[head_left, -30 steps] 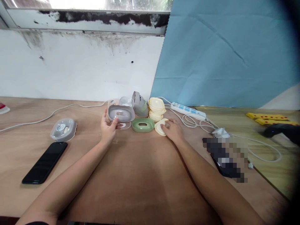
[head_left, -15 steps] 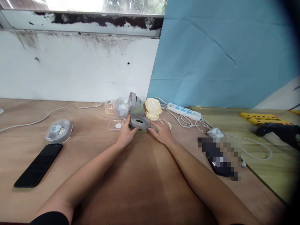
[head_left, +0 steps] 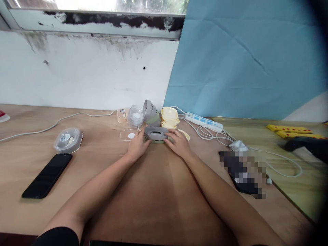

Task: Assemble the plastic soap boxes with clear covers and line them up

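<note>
A small oval box (head_left: 155,131) with a grey top, a dark slot in it and a green lower part stands on the table in front of me. My left hand (head_left: 138,145) grips its left end, thumb at the front. My right hand (head_left: 178,142) holds the right end, fingers over the top edge and thumb in front. Behind it stand nested grey and green pieces (head_left: 151,114) and a stack of pale yellow lids (head_left: 169,117). A clear flat lid (head_left: 125,134) lies beside my left hand, and a pale yellow lid (head_left: 185,134) is partly hidden behind my right.
Clear containers (head_left: 136,116) and a peach container (head_left: 122,115) stand at the back. A clear lidded container (head_left: 68,140) and a black phone (head_left: 47,176) lie left. To the right are a power strip (head_left: 203,122), white cables, an adapter (head_left: 238,146) and a pixelated dark item (head_left: 241,174).
The grey top was tilted with its slot facing me; now it sits level on the green part. Both hands remain at its ends. The view has shifted slightly.
</note>
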